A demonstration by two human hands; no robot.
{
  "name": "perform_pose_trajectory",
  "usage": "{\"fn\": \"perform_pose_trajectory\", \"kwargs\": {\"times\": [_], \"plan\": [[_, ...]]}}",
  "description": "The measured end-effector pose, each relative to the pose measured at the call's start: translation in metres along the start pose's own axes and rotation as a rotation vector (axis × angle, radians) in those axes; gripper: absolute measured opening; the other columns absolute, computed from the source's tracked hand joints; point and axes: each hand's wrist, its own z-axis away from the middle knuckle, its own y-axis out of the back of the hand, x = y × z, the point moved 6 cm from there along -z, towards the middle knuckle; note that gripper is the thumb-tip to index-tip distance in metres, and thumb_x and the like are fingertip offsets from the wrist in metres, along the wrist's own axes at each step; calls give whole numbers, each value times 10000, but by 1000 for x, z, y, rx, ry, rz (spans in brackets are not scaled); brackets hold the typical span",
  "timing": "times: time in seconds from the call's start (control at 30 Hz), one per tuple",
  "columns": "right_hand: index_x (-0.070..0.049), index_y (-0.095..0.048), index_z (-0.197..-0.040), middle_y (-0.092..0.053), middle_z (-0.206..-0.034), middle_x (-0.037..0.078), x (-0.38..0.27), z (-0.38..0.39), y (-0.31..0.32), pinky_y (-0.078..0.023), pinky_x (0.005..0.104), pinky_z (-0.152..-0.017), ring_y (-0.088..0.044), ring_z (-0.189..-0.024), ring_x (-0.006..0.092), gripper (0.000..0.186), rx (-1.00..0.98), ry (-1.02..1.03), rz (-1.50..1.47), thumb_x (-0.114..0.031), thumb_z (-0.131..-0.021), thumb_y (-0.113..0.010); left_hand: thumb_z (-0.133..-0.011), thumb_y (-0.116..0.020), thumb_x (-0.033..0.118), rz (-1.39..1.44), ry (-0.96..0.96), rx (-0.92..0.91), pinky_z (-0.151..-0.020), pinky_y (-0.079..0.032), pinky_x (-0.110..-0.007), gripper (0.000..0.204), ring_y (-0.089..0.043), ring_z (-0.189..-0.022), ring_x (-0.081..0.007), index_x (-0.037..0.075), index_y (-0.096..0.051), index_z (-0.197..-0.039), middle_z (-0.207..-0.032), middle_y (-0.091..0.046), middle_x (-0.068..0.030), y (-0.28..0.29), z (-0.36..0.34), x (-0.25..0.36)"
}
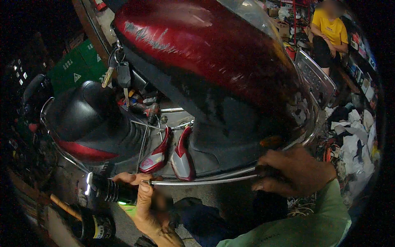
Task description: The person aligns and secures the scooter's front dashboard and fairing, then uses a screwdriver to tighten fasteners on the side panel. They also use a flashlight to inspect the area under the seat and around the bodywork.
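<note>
Green-sleeved right hand (294, 171) grips the curved chrome guard rail (214, 179) low on the dark red scooter (214, 53), fingers wrapped, steadying it; left hand (142, 197) pinches the rail's other end while clutching a black flashlight (109, 190) for light.

You are in a scooter repair workshop, dim and crowded. A dark red scooter (214, 53) fills the view, its keys (117, 72) hanging from the lock, with loose red body panels (170, 154) on the floor beneath it. Rags and scraps (352, 136) litter the floor at the right, where a person in a yellow shirt (329, 29) sits by cluttered shelves (364, 53).
</note>
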Motion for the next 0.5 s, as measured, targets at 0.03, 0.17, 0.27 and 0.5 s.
{"fn": "perform_pose_trajectory", "kwargs": {"times": [0.03, 0.17, 0.27, 0.5], "plan": [[-60, -528, -1006, -627, -806, 108, 3, -1, -5, -487, 337, -589, -645, -715, 255, 393, -88, -60, -65, -309, -773, -724, -736, -695, 14, -21, -31, 15, -730, -455, -263, 501, -550, -760, -147, 16, -411, -1148, -899, -537, -77, 1, 0, -1], [-50, -490, -1080, -616, -843, 95, 14, 1, -19, -489, 336, -604, -630, -719, 212, 393, -193, -190, -461, -256, -814, -693, -720, -690, -11, -22, 66, 83, -715, -464, -261, 509, -541, -758, -139, 39, -428, -1153, -879, -517, -65, 0, -2, -10], [-45, -455, -1163, -596, -912, 111, 7, 13, -19, -491, 331, -615, -616, -765, 206, 412, -62, 91, -587, -206, -843, -659, -804, -642, 83, -42, -39, 112, -441, -392, -233, 404, -491, -531, -121, 27, -499, -1178, -915, -598, -91, -1, -1, 12], [-22, -467, -1228, -586, -1020, 156, 8, 18, 11, -526, 330, -666, -616, -853, 264, 461, 254, 220, -314, -160, -830, -656, -789, -703, 115, -143, 137, -94, -527, -408, -222, 236, -506, -566, -95, 48, -599, -990, -793, -603, -5, -50, -29, 31]]}}
